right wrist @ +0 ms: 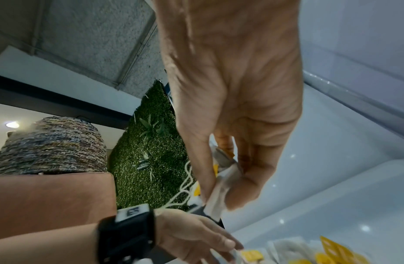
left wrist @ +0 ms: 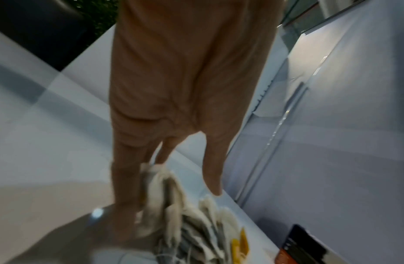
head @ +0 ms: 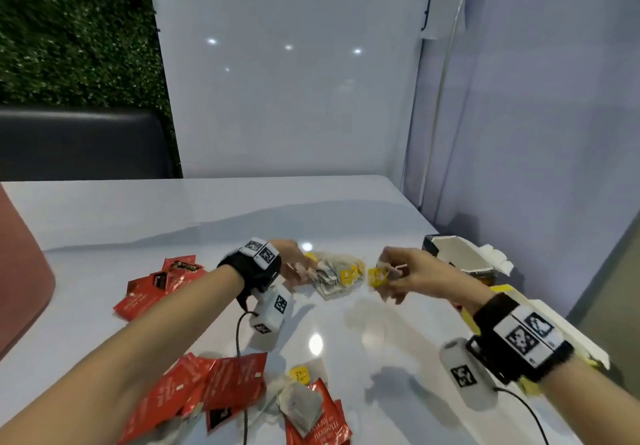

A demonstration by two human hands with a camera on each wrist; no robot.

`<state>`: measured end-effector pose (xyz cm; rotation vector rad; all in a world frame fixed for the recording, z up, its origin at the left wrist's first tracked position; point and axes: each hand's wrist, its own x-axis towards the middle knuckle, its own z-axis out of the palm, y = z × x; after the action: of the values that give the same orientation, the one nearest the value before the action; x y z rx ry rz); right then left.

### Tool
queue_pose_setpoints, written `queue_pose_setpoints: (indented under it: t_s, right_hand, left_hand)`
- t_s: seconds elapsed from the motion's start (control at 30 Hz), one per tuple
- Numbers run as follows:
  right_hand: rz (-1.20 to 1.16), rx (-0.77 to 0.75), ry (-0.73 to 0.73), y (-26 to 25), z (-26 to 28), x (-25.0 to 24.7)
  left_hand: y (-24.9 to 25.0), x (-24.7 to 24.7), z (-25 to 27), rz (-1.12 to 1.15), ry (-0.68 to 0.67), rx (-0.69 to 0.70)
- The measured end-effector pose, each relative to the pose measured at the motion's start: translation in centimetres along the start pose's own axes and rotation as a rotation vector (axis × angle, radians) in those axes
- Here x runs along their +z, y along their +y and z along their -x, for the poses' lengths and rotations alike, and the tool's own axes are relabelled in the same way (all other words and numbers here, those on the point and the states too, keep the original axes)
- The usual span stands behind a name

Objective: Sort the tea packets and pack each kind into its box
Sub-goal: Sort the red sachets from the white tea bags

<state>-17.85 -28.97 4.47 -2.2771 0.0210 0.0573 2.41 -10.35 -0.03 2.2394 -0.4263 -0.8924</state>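
Now, left to right across the desk (head: 207, 209):

Far-left packets: red tea packets (head: 157, 283) are lying fanned out toward the desk's left edge, overlapping one another.

Near-edge packets: a second heap of red packets (head: 214, 389) is lying along the desk's near edge, with a paper tea bag (head: 299, 406) and its yellow tag resting on top of the rightmost ones.

Left hand: the left hand (head: 294, 266) is reaching to the middle of the desk, its fingers (left wrist: 122, 178) stretching down onto a pile of paper tea bags (head: 332, 276); the fingers are looking straight and are touching the pile's left side, though blur is hiding whether any of them is pinching a bag.

Pile: the pile of tea bags with yellow tags is sitting at the desk's middle, between the two hands.

Right hand: the right hand (head: 405, 274) is hovering above the desk just right of the pile, thumb and fingertips pressing together on a single tea bag (right wrist: 221, 189), with its string and yellow tag (head: 377, 276) dangling on the side facing the pile.

Boxes: an open box with a white inside (head: 460, 257) is standing near the desk's right edge, and a yellow-trimmed open box (head: 561, 326) is lying nearer, partly behind the right wrist.
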Motion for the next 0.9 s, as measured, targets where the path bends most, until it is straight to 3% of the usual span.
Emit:
queue_pose_setpoints:
  t_s: [0.23,0.37,0.53,0.7,0.83,0.9]
  right_hand:
    - [0.237,-0.008,0.097,-2.3,-10.7,1.0]
    - [0.446,0.012,0.143,-2.5,-14.0,2.4]
    - [0.746,0.079,0.098,-2.0,-15.0,4.3]
    - [0.903,0.123,0.031,-0.6,-14.0,6.1]
    - [0.969,-0.121,0.107,-3.4,-10.7,8.0]
    - [0.903,-0.301,-0.006,-5.8,-8.0,10.3]
  left_hand:
    - [-1.6,-3.6,11.5,0.079,0.034,0.112]
    - [-6.3,-4.5,17.7,-0.074,-0.012,0.191]
    - [-12.6,-4.6,20.1,-0.312,0.033,0.140]
    - [-15.7,-2.8,20.2,-0.481,0.014,-0.051]
    - [-16.5,0.4,19.5,-0.603,0.050,-0.070]
    - [-16.7,1.8,19.2,-0.640,0.097,-0.031]
